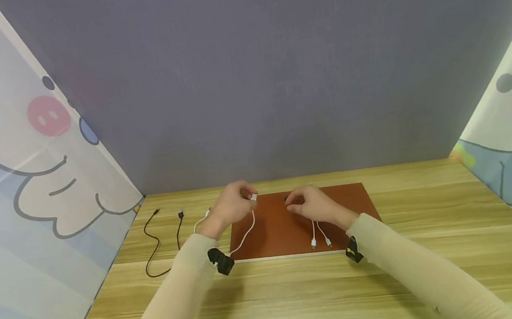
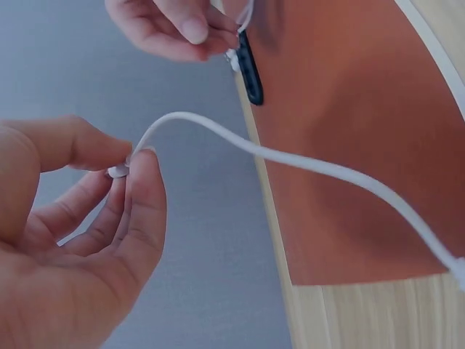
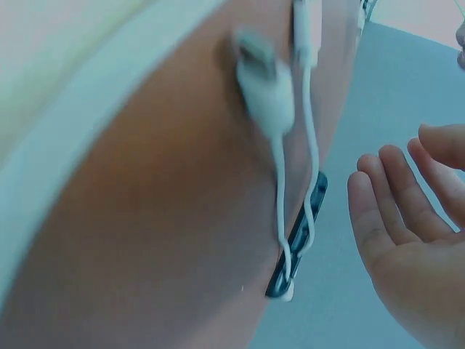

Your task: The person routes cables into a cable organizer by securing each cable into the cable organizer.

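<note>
My left hand (image 1: 232, 204) pinches a white charging cable (image 2: 327, 169) near its white connector (image 1: 254, 197), between thumb and fingers. From there the cable arcs down across a reddish-brown mat (image 1: 268, 231). My right hand (image 3: 414, 218) is beside a black cable-holder strip (image 3: 298, 236) at the mat's far edge, fingers loosely bent and apart, with no object visible in them. Two white cables run from that strip, and their USB plugs (image 3: 265, 91) lie over the mat towards me. In the left wrist view, the right fingertips (image 2: 195, 30) appear close to the strip (image 2: 251, 69); contact is unclear.
Left of the mat, a black cable (image 1: 150, 259) curves over the wooden table (image 1: 280, 302), near a black plug (image 1: 181, 214) and a white cable end (image 1: 208, 212). A grey panel (image 1: 241, 71) stands behind the table, with cartoon-printed sheets at both sides.
</note>
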{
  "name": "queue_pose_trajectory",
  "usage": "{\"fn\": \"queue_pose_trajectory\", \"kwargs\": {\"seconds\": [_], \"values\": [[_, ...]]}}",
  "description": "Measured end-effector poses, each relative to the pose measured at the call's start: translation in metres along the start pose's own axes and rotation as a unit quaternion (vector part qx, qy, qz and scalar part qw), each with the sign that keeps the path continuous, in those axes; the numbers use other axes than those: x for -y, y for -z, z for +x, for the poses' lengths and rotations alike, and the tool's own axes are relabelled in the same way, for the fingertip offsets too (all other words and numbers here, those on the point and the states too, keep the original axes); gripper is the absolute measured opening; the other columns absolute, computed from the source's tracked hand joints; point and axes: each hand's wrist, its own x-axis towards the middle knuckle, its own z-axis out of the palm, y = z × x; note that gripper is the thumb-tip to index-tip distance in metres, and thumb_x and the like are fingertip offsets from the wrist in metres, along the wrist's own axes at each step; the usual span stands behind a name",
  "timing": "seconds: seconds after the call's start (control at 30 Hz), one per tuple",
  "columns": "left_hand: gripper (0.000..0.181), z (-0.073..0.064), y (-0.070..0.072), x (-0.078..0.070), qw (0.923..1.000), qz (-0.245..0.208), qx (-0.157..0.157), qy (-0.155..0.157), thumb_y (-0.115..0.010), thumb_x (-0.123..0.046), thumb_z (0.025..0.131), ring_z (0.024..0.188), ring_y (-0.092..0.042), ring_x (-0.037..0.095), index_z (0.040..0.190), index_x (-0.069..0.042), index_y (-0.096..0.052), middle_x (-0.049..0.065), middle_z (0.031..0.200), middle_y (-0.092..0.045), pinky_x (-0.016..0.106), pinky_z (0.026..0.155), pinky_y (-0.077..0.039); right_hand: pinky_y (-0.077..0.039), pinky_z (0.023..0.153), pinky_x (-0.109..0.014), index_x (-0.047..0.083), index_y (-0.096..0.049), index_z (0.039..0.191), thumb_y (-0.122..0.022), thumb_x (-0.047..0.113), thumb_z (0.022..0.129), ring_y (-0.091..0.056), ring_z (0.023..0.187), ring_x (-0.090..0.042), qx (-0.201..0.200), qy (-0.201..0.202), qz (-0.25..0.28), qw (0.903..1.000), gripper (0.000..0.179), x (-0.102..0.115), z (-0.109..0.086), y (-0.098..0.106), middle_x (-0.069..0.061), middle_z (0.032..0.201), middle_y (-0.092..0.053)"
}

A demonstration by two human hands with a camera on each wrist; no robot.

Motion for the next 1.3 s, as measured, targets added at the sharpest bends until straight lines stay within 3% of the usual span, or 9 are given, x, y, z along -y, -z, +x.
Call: {"fn": "queue_pose_trajectory", "kwargs": {"seconds": [0.23,0.53,0.8,1.1,1.3], "values": [[0.024,0.002,-0.003,-0.005,0.9979,-0.063,0.002,-0.013,-0.066,-0.006,0.088,0.090,-0.064,0.022,0.112,-0.008,-0.069,0.008,0.102,-0.063,0.037,0.077,-0.054,-0.052,0.086,-0.041,0.001,-0.073,0.114,-0.069,0.012,0.097,-0.066,0.098,-0.020,0.037,0.038,0.011,0.9985,0.020,0.008,-0.001,-0.015,-0.004,0.106,-0.072],[0.023,-0.001,-0.006,-0.023,0.9955,-0.088,0.001,-0.036,-0.067,-0.006,0.092,0.090,-0.065,0.022,0.115,-0.005,-0.068,0.008,0.102,-0.064,0.036,0.078,-0.052,-0.054,0.087,-0.036,0.001,-0.072,0.116,-0.071,0.015,0.096,-0.068,0.101,-0.021,0.101,0.071,0.023,0.9921,0.024,0.024,-0.008,-0.032,-0.011,0.112,-0.072],[0.021,0.001,-0.011,-0.029,0.9923,-0.114,-0.017,-0.045,-0.069,-0.005,0.090,0.091,-0.064,0.021,0.112,-0.007,-0.069,0.007,0.101,-0.066,0.034,0.076,-0.053,-0.052,0.086,-0.032,0.007,-0.076,0.110,-0.072,0.018,0.096,-0.067,0.095,-0.014,0.115,0.091,0.016,0.9890,0.019,0.032,-0.008,-0.044,0.003,0.102,-0.075],[0.021,0.006,-0.014,-0.032,0.9897,-0.128,-0.040,-0.051,-0.069,-0.004,0.091,0.093,-0.063,0.022,0.111,-0.008,-0.070,0.007,0.101,-0.066,0.035,0.078,-0.052,-0.053,0.076,-0.032,0.006,-0.076,0.103,-0.068,0.017,0.099,-0.064,0.080,-0.011,0.111,0.064,0.043,0.9909,0.014,0.037,-0.017,-0.044,0.000,0.092,-0.073],[0.021,0.010,-0.014,-0.031,0.9861,-0.143,-0.062,-0.058,-0.069,-0.003,0.090,0.091,-0.062,0.024,0.111,-0.005,-0.069,0.009,0.098,-0.064,0.034,0.076,-0.051,-0.057,0.074,-0.032,0.003,-0.073,0.100,-0.064,0.012,0.100,-0.070,0.082,-0.021,0.110,0.049,0.085,0.9891,0.012,0.034,-0.025,-0.041,-0.005,0.092,-0.072]]}}
